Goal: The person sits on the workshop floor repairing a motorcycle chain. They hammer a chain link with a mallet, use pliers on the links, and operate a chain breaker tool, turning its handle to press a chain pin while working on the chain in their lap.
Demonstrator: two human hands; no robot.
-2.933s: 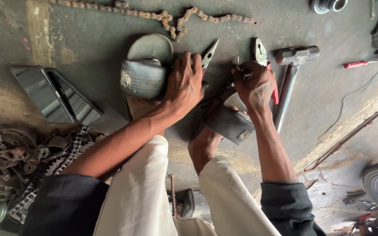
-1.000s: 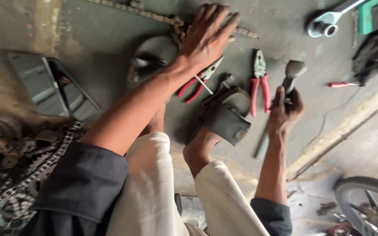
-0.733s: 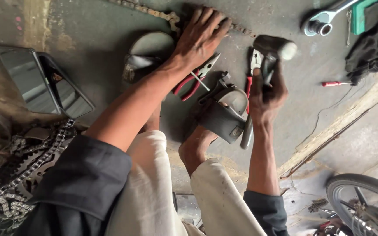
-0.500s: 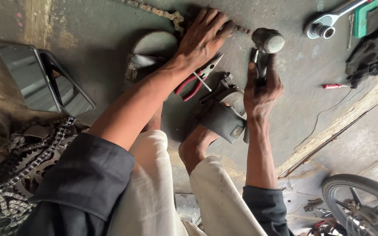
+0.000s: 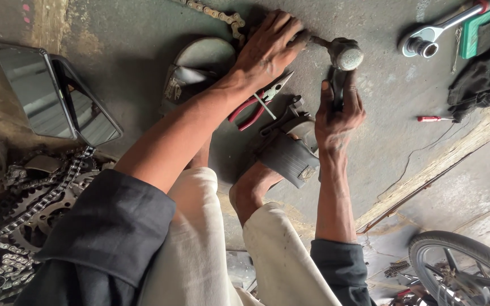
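Steel chain (image 5: 214,12) pinned by my left hand (image 5: 267,48); right hand (image 5: 338,110) clenches hammer (image 5: 344,56) — I'd strike squarely, fingers clear.

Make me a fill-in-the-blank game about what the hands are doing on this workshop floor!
1. The right hand grips a ____ by its handle.
2. The left hand presses down on a metal ____ lying on the concrete floor.
3. The pliers beneath the left wrist have ____ handles.
4. The ratchet wrench lies near the picture's top ____ corner.

Missing words: hammer; chain; red; right
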